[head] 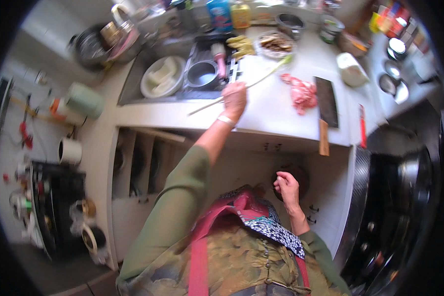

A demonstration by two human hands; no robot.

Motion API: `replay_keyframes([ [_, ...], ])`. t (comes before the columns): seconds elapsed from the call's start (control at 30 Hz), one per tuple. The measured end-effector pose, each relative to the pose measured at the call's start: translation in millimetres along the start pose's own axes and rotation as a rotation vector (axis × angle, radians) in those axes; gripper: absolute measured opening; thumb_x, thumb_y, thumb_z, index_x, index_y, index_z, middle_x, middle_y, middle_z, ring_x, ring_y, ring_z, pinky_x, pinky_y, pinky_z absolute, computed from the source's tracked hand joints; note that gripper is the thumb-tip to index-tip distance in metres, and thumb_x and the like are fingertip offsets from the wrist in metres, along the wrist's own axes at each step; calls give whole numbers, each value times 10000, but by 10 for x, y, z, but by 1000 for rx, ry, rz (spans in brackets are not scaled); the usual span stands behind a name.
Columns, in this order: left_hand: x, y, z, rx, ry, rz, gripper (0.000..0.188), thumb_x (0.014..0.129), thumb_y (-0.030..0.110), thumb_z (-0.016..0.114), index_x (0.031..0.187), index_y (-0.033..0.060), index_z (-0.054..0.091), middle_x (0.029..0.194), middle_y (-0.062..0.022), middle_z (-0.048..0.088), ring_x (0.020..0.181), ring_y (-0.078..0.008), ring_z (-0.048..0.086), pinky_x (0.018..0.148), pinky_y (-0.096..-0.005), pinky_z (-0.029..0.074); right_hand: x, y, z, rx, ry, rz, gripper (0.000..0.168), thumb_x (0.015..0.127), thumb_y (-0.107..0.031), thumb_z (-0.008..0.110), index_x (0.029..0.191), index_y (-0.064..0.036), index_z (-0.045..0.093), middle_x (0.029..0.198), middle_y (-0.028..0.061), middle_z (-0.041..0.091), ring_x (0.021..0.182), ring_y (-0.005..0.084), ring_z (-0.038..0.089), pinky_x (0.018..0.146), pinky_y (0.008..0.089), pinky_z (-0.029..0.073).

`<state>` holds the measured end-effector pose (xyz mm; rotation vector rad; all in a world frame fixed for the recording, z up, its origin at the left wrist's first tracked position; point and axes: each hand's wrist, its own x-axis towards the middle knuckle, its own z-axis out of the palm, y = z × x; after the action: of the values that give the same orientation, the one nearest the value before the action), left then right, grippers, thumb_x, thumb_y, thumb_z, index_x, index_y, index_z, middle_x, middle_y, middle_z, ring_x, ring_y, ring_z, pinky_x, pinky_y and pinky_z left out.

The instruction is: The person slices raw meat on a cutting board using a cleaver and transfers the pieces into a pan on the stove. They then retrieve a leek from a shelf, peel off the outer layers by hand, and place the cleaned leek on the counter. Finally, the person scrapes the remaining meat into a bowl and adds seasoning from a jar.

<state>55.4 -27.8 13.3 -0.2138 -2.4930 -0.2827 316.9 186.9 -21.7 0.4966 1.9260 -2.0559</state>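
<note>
My left hand [234,97] is closed around a long, thin, pale stalk [264,76], which looks like a scallion and is greener at its far right end. The stalk slants over the counter's front edge and a white cutting board [270,107]. On the board lies a piece of raw pink meat [302,93]. To its right is a cleaver [327,101] with a dark blade, its wooden handle [323,138] jutting past the front edge. My right hand [288,188] hangs before the open cabinet, fingers curled; whether it holds anything is hidden.
Left of the board, the sink [127,88] contains a white bowl [145,83] of pale pieces, a metal pot [202,74] and a pink-handled brush [219,59]. Behind stands a plate of sliced food [275,44]. A red-handled knife [362,125] lies right, near a black stovetop [396,185].
</note>
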Motion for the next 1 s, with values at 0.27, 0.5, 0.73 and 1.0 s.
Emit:
replay_keyframes([
  [0.27, -624, 9, -123, -90, -86, 73, 394, 714, 142, 604, 1094, 57, 547, 1133, -172, 495, 1119, -327, 438, 948, -456, 334, 200, 875, -291, -149, -150, 243, 184, 865, -97, 516, 1026, -30, 575, 701, 15, 579, 554, 59, 503, 495, 186, 414],
  [0.5, -1767, -953, -1459, 19, -70, -14, 328, 715, 63, 589, 1043, 59, 575, 1088, -131, 521, 1053, -304, 484, 939, -421, 361, 510, 940, -81, -337, -231, 162, 235, 880, -180, 532, 1051, -20, 554, 718, 21, 575, 541, 72, 492, 466, 191, 397],
  [0.73, -3268, -2597, -2407, -50, -164, -661, 256, 790, 106, 563, 1037, 44, 584, 1029, -138, 559, 967, -279, 536, 839, -352, 438, 117, 1185, 513, -388, -182, 247, 253, 859, -47, 446, 1092, -16, 539, 754, 20, 587, 595, 60, 499, 525, 190, 405],
  [1.0, -4246, -3535, -2681, -554, -160, -1442, 274, 873, 135, 509, 1116, 12, 533, 948, -69, 612, 805, -130, 590, 700, -245, 468, -1049, 2092, 2110, -444, -466, 384, 207, 815, -42, 482, 987, -40, 597, 739, 74, 617, 662, 124, 564, 612, 252, 459],
])
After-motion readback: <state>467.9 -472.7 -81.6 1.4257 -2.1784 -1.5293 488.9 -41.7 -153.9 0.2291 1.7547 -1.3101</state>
